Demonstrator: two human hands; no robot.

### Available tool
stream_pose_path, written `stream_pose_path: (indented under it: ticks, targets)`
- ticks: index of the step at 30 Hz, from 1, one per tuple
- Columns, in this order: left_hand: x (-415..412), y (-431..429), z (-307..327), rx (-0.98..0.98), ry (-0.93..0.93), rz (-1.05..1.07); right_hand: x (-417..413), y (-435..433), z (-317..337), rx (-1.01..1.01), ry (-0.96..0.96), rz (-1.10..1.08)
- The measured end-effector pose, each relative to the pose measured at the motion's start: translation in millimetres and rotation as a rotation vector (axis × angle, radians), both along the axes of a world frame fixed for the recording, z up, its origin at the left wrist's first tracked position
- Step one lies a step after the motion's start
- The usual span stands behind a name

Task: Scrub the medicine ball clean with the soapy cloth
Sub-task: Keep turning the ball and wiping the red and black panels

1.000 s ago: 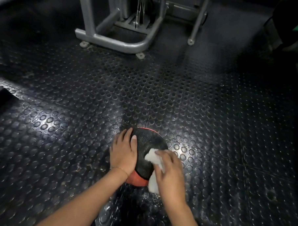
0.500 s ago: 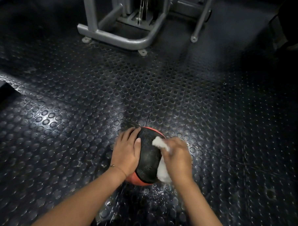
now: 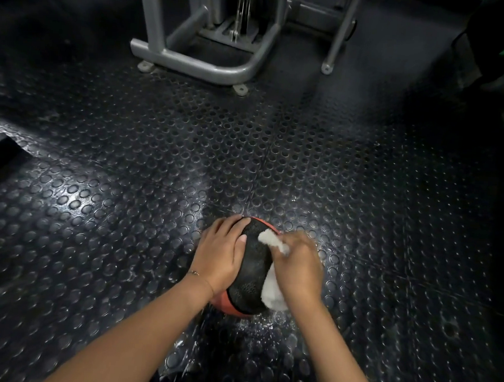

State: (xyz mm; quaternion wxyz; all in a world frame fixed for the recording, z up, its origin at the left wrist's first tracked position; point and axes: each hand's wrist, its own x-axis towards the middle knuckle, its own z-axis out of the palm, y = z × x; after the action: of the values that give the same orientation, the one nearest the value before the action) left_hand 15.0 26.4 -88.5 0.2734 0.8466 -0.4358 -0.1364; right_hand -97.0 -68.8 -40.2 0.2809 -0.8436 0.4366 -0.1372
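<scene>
Two hands: I read the left hand and the right hand on the medicine ball, one on each side.
Ball position: the black and orange-red ball sits on the studded rubber floor.
Left grip: palm and straight fingers lie flat on the ball's left side, holding nothing.
Right grip: blurred; fingers curled round the cloth, pressing it to the ball's right side.
Cloth lie: white; one end shows at the ball's top, the rest bunches at its lower right.
Wrist: a thin bracelet, left of the ball.
Surroundings: a grey machine frame stands well beyond the ball.
Floor state: wet flecks just beside the ball.
</scene>
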Motion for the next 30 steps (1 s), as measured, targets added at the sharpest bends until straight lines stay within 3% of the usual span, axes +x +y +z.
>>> stream_pose_path:
  ticks: [3,7,10,12,14,16,19,23,25,28,30]
  targets:
    - [5,2,-4,0.019,-0.009,-0.049,-8,10,4,-0.025,-0.017,0.134]
    - [7,1,-1,0.044,0.001,-0.157,0,-11,4,0.107,-0.001,-0.051]
    - [21,-3,10,0.064,-0.033,-0.239,-6,-6,-1,0.058,0.046,-0.072]
    - [26,-6,15,0.106,-0.095,-0.122,-16,6,-5,-0.057,0.064,0.024]
    - [19,-9,15,0.161,-0.067,0.135,-28,16,-11,-0.166,0.018,0.172]
    - [10,-10,10,0.184,0.104,0.254,-34,20,-12,-0.240,-0.040,0.307]
    - [5,-14,5,0.079,0.143,0.178,-27,13,-12,-0.199,-0.059,0.297]
    - [4,-23,3,0.077,0.087,0.137,-6,-9,-9,0.061,-0.072,-0.009]
    - [3,-24,3,0.080,0.076,0.146,-6,-3,-5,0.003,-0.047,-0.002]
    - [5,-17,4,0.029,0.059,0.120,-16,15,-3,-0.145,-0.081,0.177]
    - [4,-12,2,0.029,0.040,0.087,-17,9,-6,-0.102,-0.057,0.155]
